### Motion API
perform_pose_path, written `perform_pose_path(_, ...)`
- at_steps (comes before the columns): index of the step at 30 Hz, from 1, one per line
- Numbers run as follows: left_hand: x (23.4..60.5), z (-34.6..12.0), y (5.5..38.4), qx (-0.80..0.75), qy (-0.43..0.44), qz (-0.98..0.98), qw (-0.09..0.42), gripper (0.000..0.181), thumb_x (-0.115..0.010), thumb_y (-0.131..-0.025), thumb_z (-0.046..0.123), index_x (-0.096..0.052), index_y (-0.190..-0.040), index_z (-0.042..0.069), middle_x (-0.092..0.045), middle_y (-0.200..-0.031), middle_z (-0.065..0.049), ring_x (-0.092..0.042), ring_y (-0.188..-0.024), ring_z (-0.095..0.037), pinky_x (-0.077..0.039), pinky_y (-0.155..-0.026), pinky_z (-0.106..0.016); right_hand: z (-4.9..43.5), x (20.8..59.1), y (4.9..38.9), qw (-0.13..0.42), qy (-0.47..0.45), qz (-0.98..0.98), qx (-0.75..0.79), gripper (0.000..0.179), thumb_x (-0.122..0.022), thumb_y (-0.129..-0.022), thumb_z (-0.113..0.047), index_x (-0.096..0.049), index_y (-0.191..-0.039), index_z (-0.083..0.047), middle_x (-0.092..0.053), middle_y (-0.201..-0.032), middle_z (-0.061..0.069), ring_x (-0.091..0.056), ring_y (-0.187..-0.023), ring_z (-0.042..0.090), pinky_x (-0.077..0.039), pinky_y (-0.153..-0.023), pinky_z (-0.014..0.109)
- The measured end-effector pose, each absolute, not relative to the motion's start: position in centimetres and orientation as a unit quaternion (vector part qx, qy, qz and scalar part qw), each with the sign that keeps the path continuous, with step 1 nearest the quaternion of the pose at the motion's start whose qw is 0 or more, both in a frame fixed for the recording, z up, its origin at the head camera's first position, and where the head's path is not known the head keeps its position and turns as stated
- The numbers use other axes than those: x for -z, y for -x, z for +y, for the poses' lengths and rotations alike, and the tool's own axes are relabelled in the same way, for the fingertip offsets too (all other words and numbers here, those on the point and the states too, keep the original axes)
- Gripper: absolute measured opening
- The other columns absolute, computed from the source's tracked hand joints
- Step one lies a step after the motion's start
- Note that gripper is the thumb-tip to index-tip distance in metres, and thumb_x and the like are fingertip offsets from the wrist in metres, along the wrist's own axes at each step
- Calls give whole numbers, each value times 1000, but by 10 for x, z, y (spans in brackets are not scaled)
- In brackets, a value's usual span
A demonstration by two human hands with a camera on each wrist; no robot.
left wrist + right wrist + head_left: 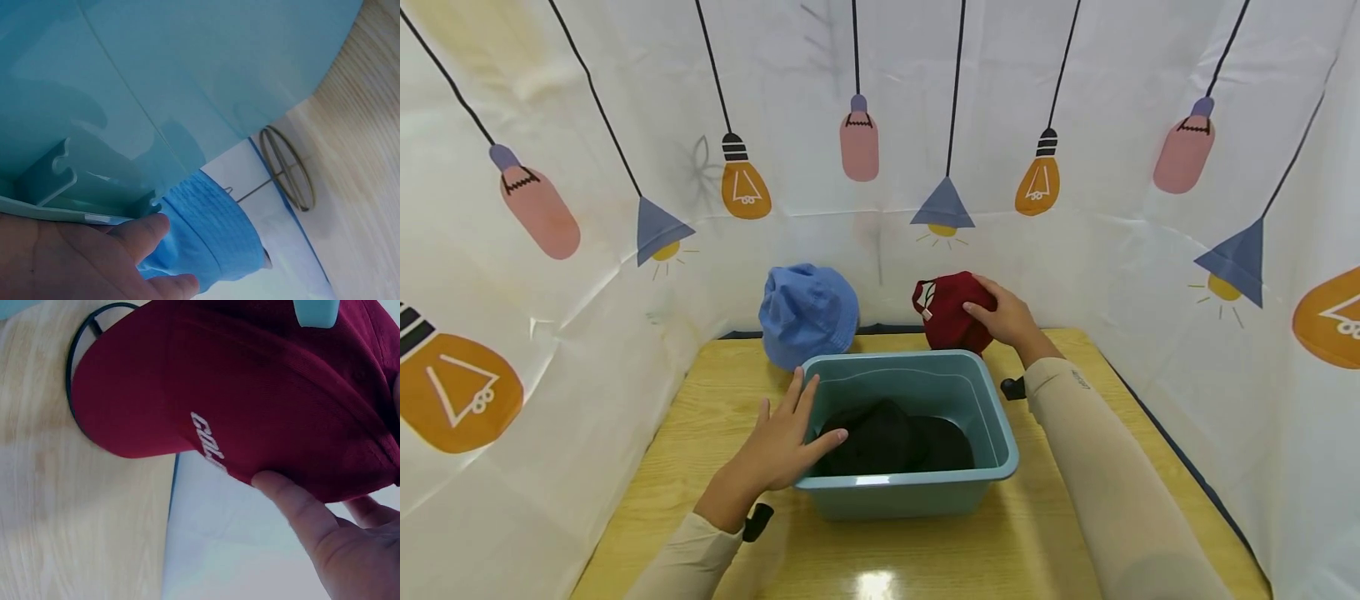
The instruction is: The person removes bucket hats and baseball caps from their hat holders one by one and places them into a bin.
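At the back right, my right hand [1006, 318] holds the crown of a dark red baseball cap [955, 312], thumb and fingers spread around it. White embroidered lettering shows on the cap [281, 394] in the right wrist view, and its brim hangs down over a dark ring base [70, 394]. My left hand [778, 446] lies at the left rim of a blue-green plastic bin [917, 504], fingers stretched out and thumb over the inside. Black caps [887, 437] lie in the bin. Behind its left corner is a light blue cap [808, 312].
The blue cap sits by a wire stand with a brass-coloured ring base [287, 169]. The bin stands on a wooden table [700, 450]. White curtains [805, 242] printed with lamps enclose the back and sides.
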State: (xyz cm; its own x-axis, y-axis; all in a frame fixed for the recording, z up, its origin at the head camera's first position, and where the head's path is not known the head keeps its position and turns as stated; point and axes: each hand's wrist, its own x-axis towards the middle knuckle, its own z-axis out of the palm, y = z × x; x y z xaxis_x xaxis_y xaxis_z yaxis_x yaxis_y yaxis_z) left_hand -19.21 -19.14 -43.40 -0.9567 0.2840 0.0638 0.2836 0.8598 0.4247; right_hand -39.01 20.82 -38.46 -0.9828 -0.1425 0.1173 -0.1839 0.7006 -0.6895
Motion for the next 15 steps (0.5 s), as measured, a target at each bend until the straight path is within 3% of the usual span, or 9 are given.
perform_pose_path(5,435,-191,192,-227,-147,963,0,104,-44,-97,78,-4,-168,15,5,-175,-14,-28,-154,-45,0,-119,-76,211,387,390,48,-84,-928,-359,63,-56,-107,-41,-29,-164,-38,-42,-162,18,-44,-143,42,-41,-113,62)
perform_pose_path(9,434,-191,192,-232,-148,962,-1,103,-45,-97,77,-4,-169,15,5,-175,-14,-30,-153,-45,0,-120,-76,214,386,390,64,-84,-931,-349,58,-52,-109,-39,-33,-163,-35,-44,-159,21,-47,-137,44,-44,-110,61)
perform_pose_path(15,433,-191,193,-226,-149,963,1,103,-44,-97,77,-4,-168,15,6,-175,-14,-27,-155,-44,-1,-119,-76,220,380,390,99,-90,-932,-337,52,-49,-111,-37,-39,-162,-28,-47,-157,22,-44,-142,45,-39,-114,62)
